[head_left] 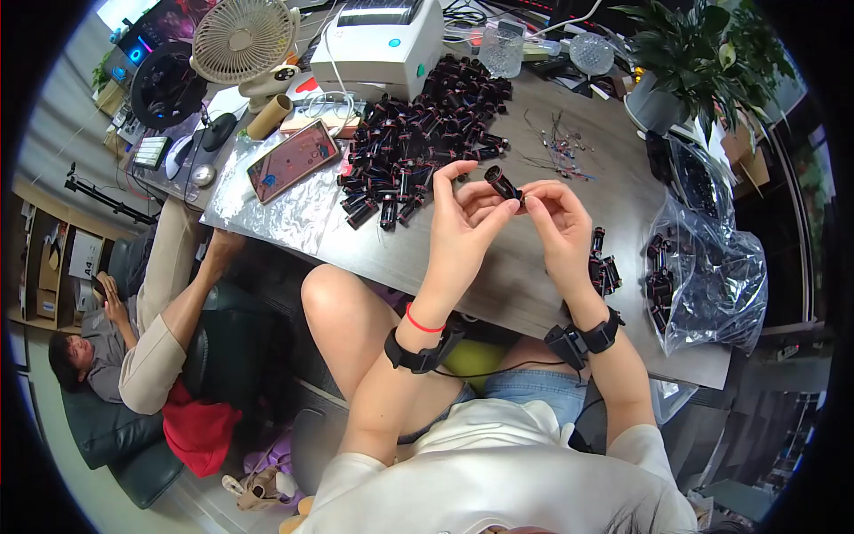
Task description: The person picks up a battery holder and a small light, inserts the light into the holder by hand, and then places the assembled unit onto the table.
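Observation:
Above the desk, my left hand (467,214) pinches a small black cylinder (500,182) with a coppery ring round its upper end. The cylinder is tilted, its ringed end up and away from me. At its lower end the thumb and fingertips of my right hand (556,218) close in a pinch; the exact spot they grip is hidden. Beyond my left hand lies a big heap of similar black cylinders (418,133). A smaller group of them (605,267) lies beside my right wrist.
Small loose parts with thin wires (565,147) lie scattered behind my hands. Clear plastic bags (712,276) with black pieces are at the right. A phone (294,160), a fan (245,40), a white printer (378,44) and a potted plant (658,98) stand around. Another person (116,356) sits at the left.

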Demonstrator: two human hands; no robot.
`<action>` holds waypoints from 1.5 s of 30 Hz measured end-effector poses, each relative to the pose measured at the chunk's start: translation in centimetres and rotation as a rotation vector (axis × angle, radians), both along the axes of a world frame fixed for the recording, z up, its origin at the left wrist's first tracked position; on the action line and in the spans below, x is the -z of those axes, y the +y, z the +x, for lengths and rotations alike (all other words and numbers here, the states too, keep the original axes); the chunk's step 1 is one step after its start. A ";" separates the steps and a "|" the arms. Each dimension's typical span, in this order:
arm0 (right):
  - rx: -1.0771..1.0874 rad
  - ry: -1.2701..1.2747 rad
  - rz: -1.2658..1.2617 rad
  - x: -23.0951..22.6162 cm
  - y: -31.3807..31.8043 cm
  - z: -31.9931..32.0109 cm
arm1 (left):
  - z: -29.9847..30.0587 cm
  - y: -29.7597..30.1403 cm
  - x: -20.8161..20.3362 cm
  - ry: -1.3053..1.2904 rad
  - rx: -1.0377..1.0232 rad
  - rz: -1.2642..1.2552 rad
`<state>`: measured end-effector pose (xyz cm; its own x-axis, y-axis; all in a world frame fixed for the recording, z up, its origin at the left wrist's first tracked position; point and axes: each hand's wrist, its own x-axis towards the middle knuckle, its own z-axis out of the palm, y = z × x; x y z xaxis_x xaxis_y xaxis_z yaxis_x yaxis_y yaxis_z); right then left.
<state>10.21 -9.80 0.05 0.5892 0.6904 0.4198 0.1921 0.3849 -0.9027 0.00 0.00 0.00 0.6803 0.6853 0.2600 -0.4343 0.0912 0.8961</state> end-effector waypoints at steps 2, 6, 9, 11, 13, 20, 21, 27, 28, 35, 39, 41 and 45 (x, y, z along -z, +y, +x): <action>-0.024 0.065 0.009 0.0 0.1 0.1 | 0.1 -0.2 -0.1 -0.036 0.026 -0.088; -0.068 0.139 0.023 0.4 0.1 0.5 | 0.2 -0.4 -0.3 -0.059 0.034 -0.135; -0.088 0.160 0.030 0.5 0.2 0.5 | 0.2 -0.3 -0.3 -0.062 0.032 -0.130; -0.099 0.160 0.032 0.5 0.2 0.5 | 0.1 -0.3 -0.2 -0.063 0.028 -0.116; -0.096 0.145 0.030 0.3 0.3 0.3 | 0.1 -0.2 -0.3 -0.049 0.025 -0.115; -0.068 0.100 0.025 0.1 0.2 0.2 | 0.0 -0.2 -0.7 -0.010 0.020 -0.059; -0.042 0.058 0.013 0.3 0.1 0.4 | 0.0 -0.1 -0.5 -0.002 0.019 -0.044; 0.075 -0.186 -0.017 0.0 -0.2 0.5 | 0.2 -0.2 0.2 0.036 0.081 -0.088; 0.077 -0.187 -0.014 -0.1 -0.2 0.4 | 0.2 -0.2 0.2 0.035 0.082 -0.084; 0.080 -0.209 -0.015 -0.1 0.0 0.1 | -0.1 -0.1 0.1 0.024 0.125 -0.100; 0.042 -0.160 0.019 0.1 0.2 0.1 | -0.1 -0.1 0.6 0.047 0.075 -0.037; 0.030 -0.155 0.020 0.4 0.3 0.6 | -0.1 -0.2 0.6 0.052 0.059 -0.027; -0.026 -0.068 0.035 0.3 0.2 1.2 | 0.0 -0.4 0.6 0.052 0.028 0.007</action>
<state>11.39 -9.57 -0.25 0.5402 0.6892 0.4829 0.2424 0.4221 -0.8735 0.03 -0.42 -0.55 0.7118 0.6642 0.2283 -0.3847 0.0967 0.9180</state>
